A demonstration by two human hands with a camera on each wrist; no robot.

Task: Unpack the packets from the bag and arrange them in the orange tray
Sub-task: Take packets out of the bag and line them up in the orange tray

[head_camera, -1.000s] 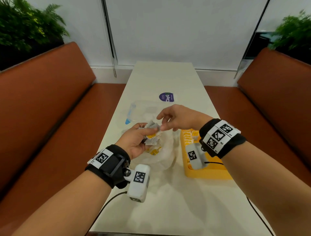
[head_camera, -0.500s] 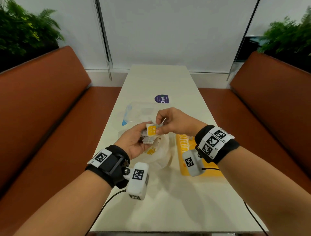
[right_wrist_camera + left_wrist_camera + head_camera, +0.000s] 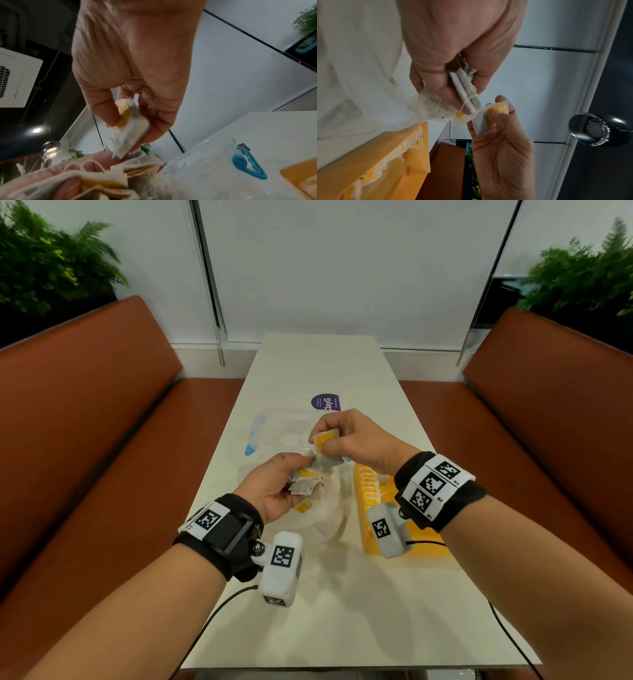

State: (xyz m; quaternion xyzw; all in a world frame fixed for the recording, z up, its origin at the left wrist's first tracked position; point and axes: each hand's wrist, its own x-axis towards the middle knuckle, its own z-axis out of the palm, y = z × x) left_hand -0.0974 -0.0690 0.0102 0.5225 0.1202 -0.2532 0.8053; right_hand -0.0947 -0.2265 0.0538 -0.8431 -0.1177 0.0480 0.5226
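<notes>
I have a small bunch of packets (image 3: 303,479) clutched in my left hand (image 3: 274,491), left of centre in the head view, thumb and curled fingers closed round them above the crumpled white bag (image 3: 322,518). To do this step well, I think I should keep that bunch pinned firmly while I draw one packet away slowly. In the left wrist view a thread (image 3: 467,100) loops across the bunch toward the piece I am pulling, so a quick tug could drag a second packet out or snag the string.

At centre, slightly higher, my right hand (image 3: 356,436) pinches a single packet (image 3: 325,443) by its yellow tag between thumb and fingertips. Its lower corner is touching the bunch or just short of it; I cannot tell which. My right wrist is bent, knuckles up.

Lower right sits the orange tray (image 3: 404,549), with a row of packets already standing along its left side. I judge the next one belongs beside that row, upright and snug.
</notes>
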